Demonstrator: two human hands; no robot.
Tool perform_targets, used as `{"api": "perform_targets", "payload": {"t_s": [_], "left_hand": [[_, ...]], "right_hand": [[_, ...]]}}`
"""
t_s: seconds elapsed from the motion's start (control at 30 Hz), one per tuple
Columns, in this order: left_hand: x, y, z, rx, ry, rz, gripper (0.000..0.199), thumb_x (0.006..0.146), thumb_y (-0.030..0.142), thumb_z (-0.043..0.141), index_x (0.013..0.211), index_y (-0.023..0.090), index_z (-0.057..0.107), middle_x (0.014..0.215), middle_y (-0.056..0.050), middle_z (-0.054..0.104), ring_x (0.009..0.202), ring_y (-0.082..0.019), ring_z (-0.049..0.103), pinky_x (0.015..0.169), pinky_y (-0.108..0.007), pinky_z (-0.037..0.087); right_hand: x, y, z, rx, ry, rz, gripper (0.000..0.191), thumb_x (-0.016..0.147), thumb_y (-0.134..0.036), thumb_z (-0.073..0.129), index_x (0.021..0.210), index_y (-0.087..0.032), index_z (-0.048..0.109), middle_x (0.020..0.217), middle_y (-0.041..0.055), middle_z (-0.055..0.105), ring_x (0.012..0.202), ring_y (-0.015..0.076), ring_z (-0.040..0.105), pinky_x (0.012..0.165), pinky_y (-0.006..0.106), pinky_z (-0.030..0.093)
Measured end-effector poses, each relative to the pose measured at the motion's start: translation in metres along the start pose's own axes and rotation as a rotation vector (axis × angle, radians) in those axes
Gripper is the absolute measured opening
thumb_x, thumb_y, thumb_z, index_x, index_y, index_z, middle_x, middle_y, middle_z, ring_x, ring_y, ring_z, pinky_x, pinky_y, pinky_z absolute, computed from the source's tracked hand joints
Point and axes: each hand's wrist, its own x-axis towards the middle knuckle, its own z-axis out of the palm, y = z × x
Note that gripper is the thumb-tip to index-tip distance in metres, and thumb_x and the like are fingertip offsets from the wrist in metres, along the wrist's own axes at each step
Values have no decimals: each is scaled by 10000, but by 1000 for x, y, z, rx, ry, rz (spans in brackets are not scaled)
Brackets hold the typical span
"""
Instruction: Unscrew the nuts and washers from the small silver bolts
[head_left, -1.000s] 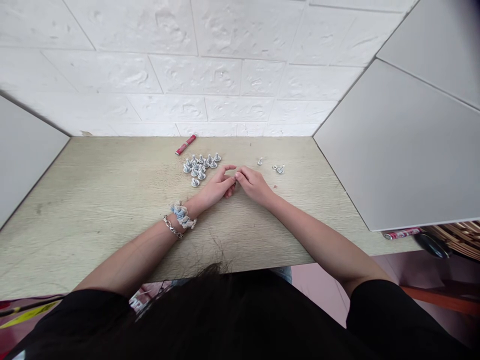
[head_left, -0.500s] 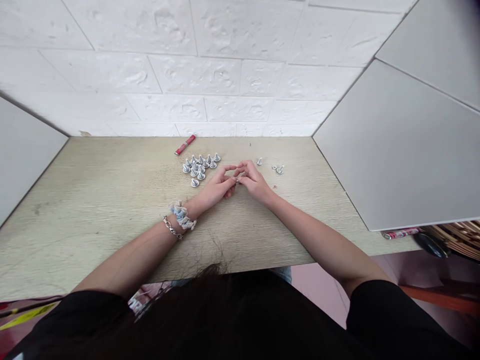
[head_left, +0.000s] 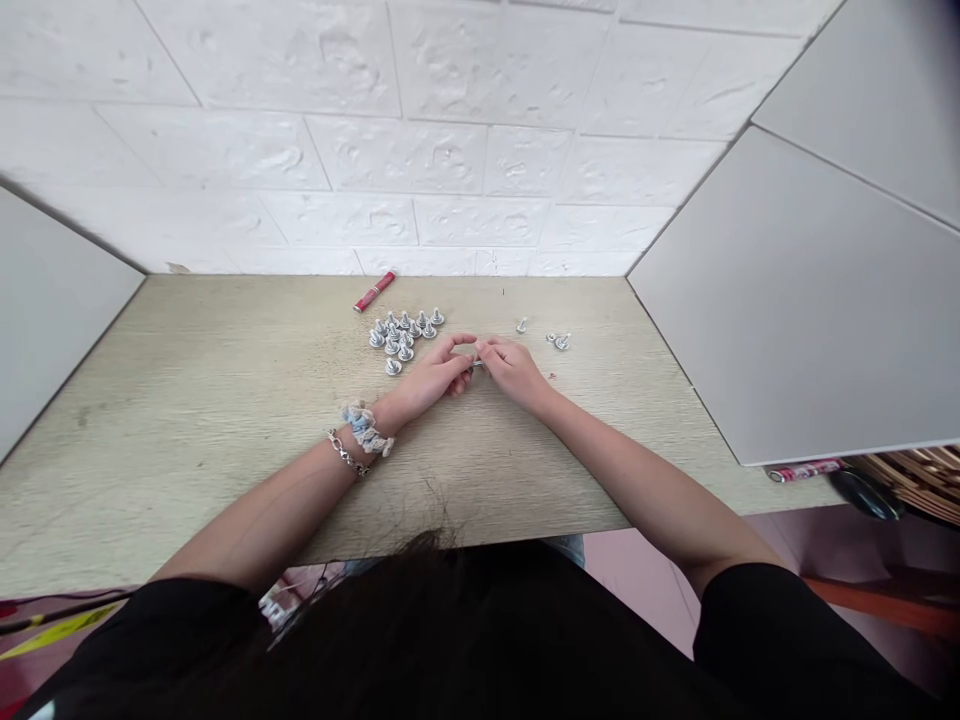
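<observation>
My left hand (head_left: 437,376) and my right hand (head_left: 514,372) meet fingertip to fingertip over the middle of the table. Between their thumbs and fingers a small silver bolt (head_left: 478,363) partly shows; both hands pinch it. Just left of my left hand stands a cluster of several silver bolts with washers (head_left: 392,333), their shafts pointing up. One more bolt (head_left: 393,368) sits at the near edge of that cluster. Beyond my right hand are a single bolt (head_left: 522,326) and, farther right, another bolt (head_left: 563,342) beside a small nut or washer (head_left: 551,338).
A red tube (head_left: 374,292) lies near the white brick-patterned wall (head_left: 442,155). Grey panels (head_left: 810,300) close in the wooden table (head_left: 225,400) at right and left. At the right edge are another red tube (head_left: 806,470) and a dark oval object (head_left: 866,493).
The fingers of my right hand have closed in and curled more around the small bolt. My left hand keeps nearly the same pose. The whole view has shifted slightly.
</observation>
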Motion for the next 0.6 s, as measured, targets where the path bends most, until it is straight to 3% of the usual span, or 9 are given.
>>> {"api": "perform_targets", "payload": {"t_s": [0.13, 0.2, 0.3, 0.43, 0.6], "left_hand": [[0, -1, -2, -18, -17, 5, 364, 838, 284, 546, 1178, 177, 475, 573, 57, 493, 483, -57, 466, 477, -173, 351], [0, 0, -2, -19, -19, 2, 369, 835, 281, 553, 1183, 180, 481, 573, 57, 492, 488, -56, 469, 484, -171, 356], [-1, 2, -1, -37, -7, -11, 346, 838, 283, 552, 1159, 168, 495, 574, 53, 493, 485, -54, 466, 475, -170, 351], [0, 1, 0, -65, 3, -20, 336, 839, 295, 556, 1142, 167, 486, 580, 53, 497, 480, -51, 459, 465, -166, 346], [1, -1, -1, -74, -3, -16, 338, 836, 291, 559, 1147, 175, 489, 588, 52, 495, 491, -53, 465, 468, -163, 355]], "right_hand": [[-1, 2, -2, 102, -7, -56, 153, 813, -339, 462, 848, -197, 507, 894, 23, 569, 877, 154, 520, 825, 310, 399], [-2, 2, -2, 140, 20, -63, 202, 783, -308, 499, 954, -201, 482, 1012, 30, 561, 960, 156, 507, 861, 309, 391], [-2, 2, -1, 82, 52, -71, 188, 836, -368, 453, 870, -190, 502, 918, 33, 562, 905, 159, 506, 840, 312, 387], [-2, 2, 0, -82, 49, -110, 398, 904, -454, 338, 697, -183, 542, 804, 50, 566, 846, 173, 509, 825, 338, 372], [-1, 3, 0, -132, 8, -104, 408, 912, -413, 333, 668, -185, 568, 786, 49, 583, 814, 167, 524, 805, 329, 383]]}}
